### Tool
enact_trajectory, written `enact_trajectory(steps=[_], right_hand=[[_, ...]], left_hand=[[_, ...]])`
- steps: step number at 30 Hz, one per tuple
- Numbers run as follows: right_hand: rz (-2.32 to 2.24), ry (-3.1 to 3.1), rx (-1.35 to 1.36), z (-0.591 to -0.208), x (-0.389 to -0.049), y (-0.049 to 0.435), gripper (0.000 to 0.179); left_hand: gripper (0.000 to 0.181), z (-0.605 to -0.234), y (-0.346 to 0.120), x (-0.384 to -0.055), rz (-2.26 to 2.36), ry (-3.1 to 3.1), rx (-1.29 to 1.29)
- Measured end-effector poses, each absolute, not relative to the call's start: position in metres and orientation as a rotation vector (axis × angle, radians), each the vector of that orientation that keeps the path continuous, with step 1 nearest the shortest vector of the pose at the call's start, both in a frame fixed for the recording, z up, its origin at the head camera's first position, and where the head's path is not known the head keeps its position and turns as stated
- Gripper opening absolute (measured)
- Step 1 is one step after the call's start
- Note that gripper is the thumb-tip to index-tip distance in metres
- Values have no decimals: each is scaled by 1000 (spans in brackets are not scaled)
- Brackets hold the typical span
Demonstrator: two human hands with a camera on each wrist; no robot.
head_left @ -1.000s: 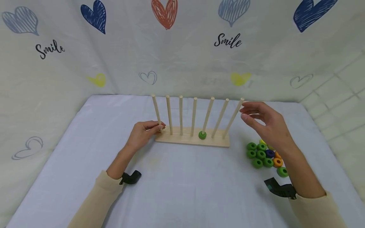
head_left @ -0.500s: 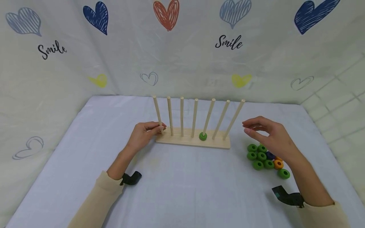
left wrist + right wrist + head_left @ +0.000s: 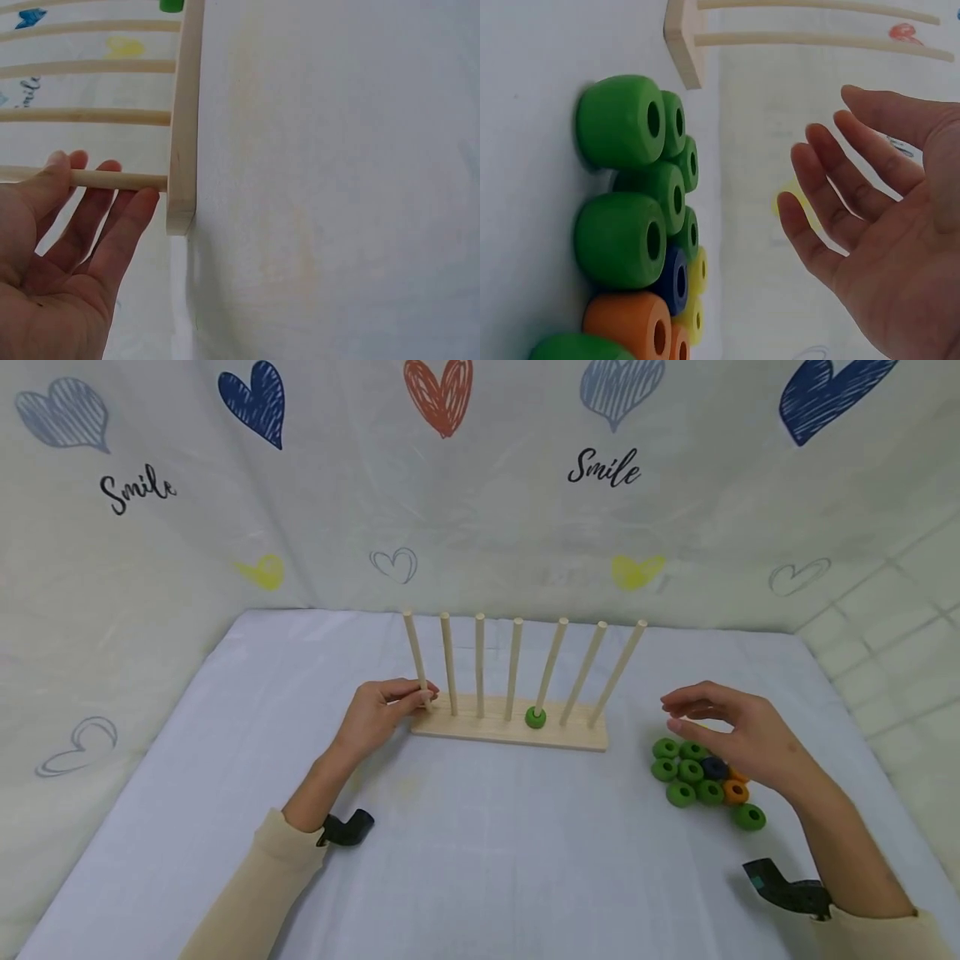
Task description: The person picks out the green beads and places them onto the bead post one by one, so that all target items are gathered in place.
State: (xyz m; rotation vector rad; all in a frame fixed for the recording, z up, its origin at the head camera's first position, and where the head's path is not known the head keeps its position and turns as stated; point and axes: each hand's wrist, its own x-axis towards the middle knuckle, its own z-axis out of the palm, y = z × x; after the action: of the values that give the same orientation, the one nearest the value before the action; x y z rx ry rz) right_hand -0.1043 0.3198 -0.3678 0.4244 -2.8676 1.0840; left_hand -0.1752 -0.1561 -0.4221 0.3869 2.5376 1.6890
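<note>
In the head view my left hand [image 3: 375, 717] holds the leftmost peg [image 3: 414, 647] of a wooden peg rack [image 3: 480, 729], low down near its base. The left wrist view shows the thumb and fingers on either side of that peg [image 3: 120, 180]. One green bead [image 3: 536, 718] sits at the foot of the third peg from the right. My right hand [image 3: 738, 731] hovers over a group of beads with nothing in it, fingers relaxed and apart in the right wrist view. Below it lie several green beads [image 3: 619, 240], a dark blue bead [image 3: 673, 280], orange beads [image 3: 630, 322] and yellow beads [image 3: 694, 319].
A white cloth covers the table [image 3: 480, 852]. Behind it hangs a pale backdrop [image 3: 495, 510] printed with hearts and lettering. Each wrist wears a black camera mount, such as the right mount [image 3: 787, 889]. One green bead [image 3: 748, 817] lies nearest the person.
My right hand has moved away from the rightmost peg, to the right and down over the beads. The left hand stays at the leftmost peg.
</note>
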Motion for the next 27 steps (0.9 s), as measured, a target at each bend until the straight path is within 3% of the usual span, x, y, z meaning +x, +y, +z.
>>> enact_trajectory(steps=[18,27], right_hand=[[1154,-2895,656,-383,-104,339,38],[1135,-2962,647,-390,-108,343,39]], left_hand=[[22,-421,-156,-175,1700,2548,394],[21,-424,-155,-176,1710,2533,401]])
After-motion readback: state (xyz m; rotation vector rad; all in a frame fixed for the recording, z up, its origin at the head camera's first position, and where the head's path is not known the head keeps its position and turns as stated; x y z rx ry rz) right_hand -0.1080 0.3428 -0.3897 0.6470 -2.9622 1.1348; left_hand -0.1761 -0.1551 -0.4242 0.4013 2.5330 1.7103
